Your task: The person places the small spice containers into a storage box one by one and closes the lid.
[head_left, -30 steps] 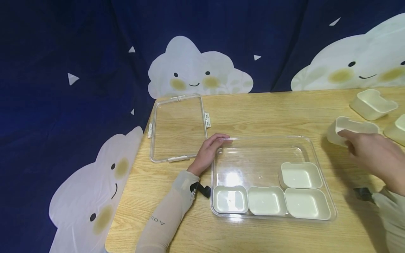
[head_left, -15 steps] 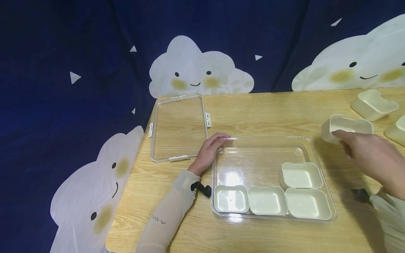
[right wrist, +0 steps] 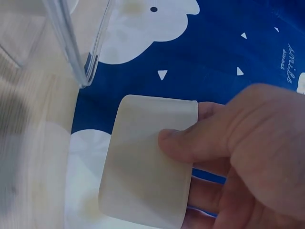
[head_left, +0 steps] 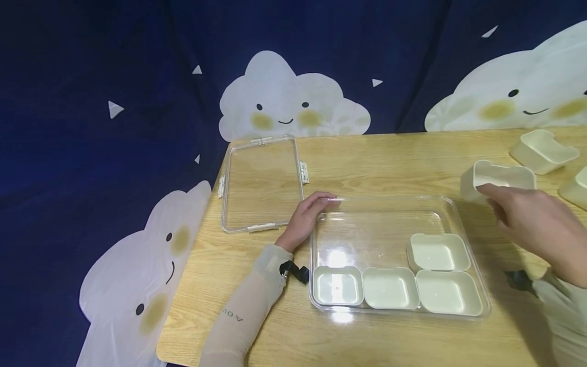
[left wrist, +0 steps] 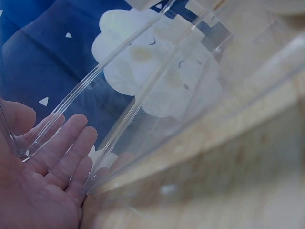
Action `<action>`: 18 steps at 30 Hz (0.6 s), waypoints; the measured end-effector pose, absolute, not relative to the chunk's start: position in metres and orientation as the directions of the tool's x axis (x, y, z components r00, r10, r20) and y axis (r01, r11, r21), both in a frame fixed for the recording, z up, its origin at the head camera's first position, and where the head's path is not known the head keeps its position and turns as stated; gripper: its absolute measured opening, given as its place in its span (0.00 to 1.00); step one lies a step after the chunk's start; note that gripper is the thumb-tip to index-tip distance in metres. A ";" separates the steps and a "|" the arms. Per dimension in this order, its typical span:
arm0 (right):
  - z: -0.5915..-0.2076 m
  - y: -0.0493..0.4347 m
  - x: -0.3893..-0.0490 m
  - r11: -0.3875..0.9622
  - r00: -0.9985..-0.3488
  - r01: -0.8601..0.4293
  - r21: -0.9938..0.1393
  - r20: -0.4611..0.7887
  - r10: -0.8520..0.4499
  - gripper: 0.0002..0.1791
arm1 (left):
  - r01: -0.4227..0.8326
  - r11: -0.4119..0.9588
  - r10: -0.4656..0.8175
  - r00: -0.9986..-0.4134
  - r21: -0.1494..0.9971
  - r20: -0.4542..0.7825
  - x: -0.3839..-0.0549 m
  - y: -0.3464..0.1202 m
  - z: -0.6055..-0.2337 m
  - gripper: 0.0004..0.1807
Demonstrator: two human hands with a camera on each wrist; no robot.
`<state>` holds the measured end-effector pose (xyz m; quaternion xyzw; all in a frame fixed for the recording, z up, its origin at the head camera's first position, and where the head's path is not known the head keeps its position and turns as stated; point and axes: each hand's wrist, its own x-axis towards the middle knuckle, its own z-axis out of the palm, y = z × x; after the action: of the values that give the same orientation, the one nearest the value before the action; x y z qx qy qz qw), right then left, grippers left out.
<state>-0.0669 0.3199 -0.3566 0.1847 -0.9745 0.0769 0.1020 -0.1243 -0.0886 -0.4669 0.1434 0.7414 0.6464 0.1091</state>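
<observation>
My right hand (head_left: 532,221) pinches a cream plastic bin (head_left: 504,176) by its wall, beyond the right side of a large clear box. The right wrist view has the thumb (right wrist: 178,143) flat on the bin's outer face (right wrist: 143,157), fingers behind the wall. At the clear box's (head_left: 367,202) far left corner, my left hand (head_left: 302,219) touches the outside with fairly straight fingers, some seen through the clear wall in the left wrist view. Inside the box, three cream bins (head_left: 390,288) line the front, and another bin (head_left: 437,252) sits behind the rightmost.
A clear lid (head_left: 261,186) with white clips lies at the back left of the wooden table (head_left: 367,163). Two more cream bins, one at the back right (head_left: 541,153) and one at the right edge (head_left: 578,188), stand past my right hand. A dark blue cloud-print curtain (head_left: 137,66) hangs behind.
My right hand has carried the cream bin a little left and away from me, toward the clear box. The left hand stays at the box corner. The head view has shifted slightly.
</observation>
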 end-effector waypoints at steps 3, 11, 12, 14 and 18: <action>-0.355 0.317 -0.068 0.922 -0.913 -0.371 -0.113 0.225 -0.340 0.12 | 0.072 0.114 0.359 -0.933 0.991 0.027 -0.125 -0.088 -0.467 0.21; -0.352 0.311 -0.072 0.917 -0.911 -0.376 -0.130 0.232 -0.341 0.16 | 0.066 0.123 0.358 -0.933 0.990 0.017 -0.125 -0.087 -0.466 0.22; -0.351 0.310 -0.072 0.917 -0.911 -0.377 -0.132 0.233 -0.341 0.16 | 0.064 0.124 0.357 -0.934 0.990 0.015 -0.125 -0.087 -0.466 0.22; -0.350 0.307 -0.073 0.915 -0.910 -0.380 -0.137 0.232 -0.344 0.16 | 0.059 0.126 0.356 -0.934 0.990 0.011 -0.125 -0.086 -0.466 0.22; -0.347 0.301 -0.076 0.910 -0.907 -0.389 -0.142 0.233 -0.351 0.17 | 0.060 0.132 0.352 -0.936 0.989 0.010 -0.124 -0.087 -0.465 0.22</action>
<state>-0.0761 0.3005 -0.3470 0.1905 -0.9720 0.0928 0.1015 -0.1241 -0.0868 -0.4654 0.1385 0.7438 0.6441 0.1131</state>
